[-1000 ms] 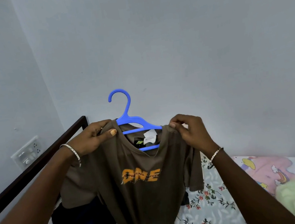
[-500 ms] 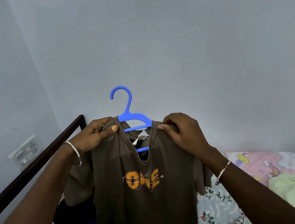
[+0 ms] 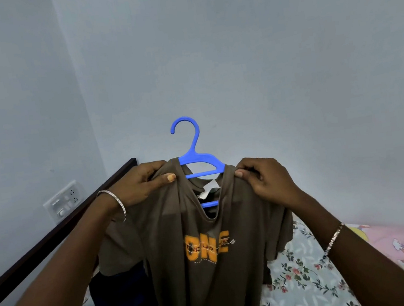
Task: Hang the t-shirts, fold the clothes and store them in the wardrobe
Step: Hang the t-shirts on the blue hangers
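— What has changed since a second ago?
— The brown t-shirt (image 3: 211,278) has its collar drawn narrower round the blue hanger (image 3: 197,157), and the white label is half covered now.
— And the hands?
— The left hand (image 3: 139,186) pinches the shirt's shoulder at nine o'clock from the hanger's neck, thumb on top. The right hand (image 3: 265,180) pinches the other shoulder at three o'clock. The hook stands free at twelve, and the shirt's body hangs toward six, between the forearms, above the floral bedsheet (image 3: 300,280).
— Around it?
— A dark pile of clothes (image 3: 119,297) lies at seven o'clock, and a switch panel (image 3: 63,200) is on the wall at nine.
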